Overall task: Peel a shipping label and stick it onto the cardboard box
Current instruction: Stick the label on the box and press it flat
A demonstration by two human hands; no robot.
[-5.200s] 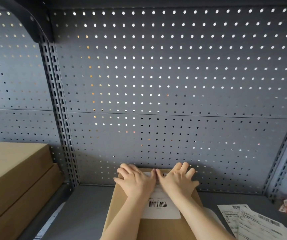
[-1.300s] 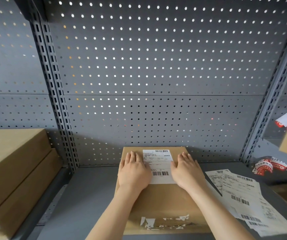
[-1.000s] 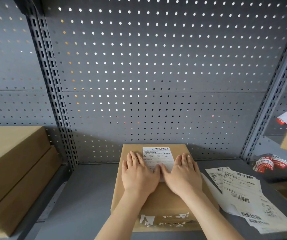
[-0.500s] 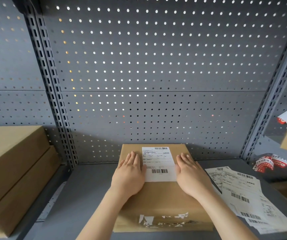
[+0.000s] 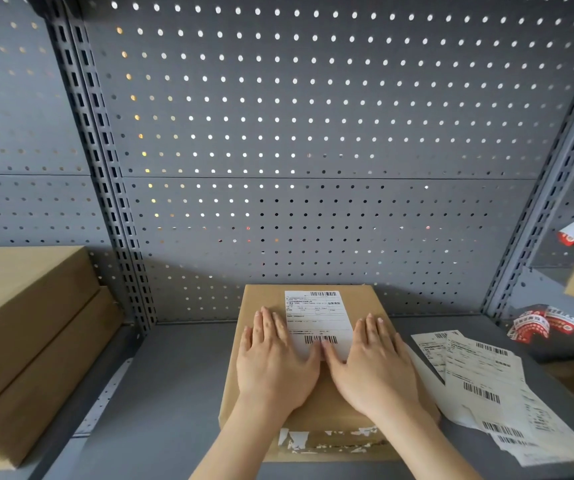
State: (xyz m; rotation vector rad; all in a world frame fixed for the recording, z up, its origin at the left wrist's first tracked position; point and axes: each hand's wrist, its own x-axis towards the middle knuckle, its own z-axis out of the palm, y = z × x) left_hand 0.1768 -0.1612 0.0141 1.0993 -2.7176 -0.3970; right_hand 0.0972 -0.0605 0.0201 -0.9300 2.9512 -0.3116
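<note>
A brown cardboard box [image 5: 264,299] lies flat on the grey shelf in front of me. A white shipping label [image 5: 316,315] with two barcodes sits on the box's far half. My left hand [image 5: 273,362] lies flat, palm down, on the box, its thumb on the label's lower edge. My right hand [image 5: 372,363] lies flat beside it, thumb tip meeting the left thumb on the lower barcode. Both hands hold nothing. Torn white label scraps [image 5: 327,439] mark the box's near edge.
A pile of loose shipping labels [image 5: 482,386] lies right of the box. Two stacked cardboard boxes [image 5: 26,337] fill the left side. Red and white tape rolls [image 5: 543,325] rest at the far right. A perforated grey back panel [image 5: 296,133] rises behind the box.
Half a second ago my hands lay apart on either side of the label. Both have slid inward, and the thumbs now meet over the label's lower part.
</note>
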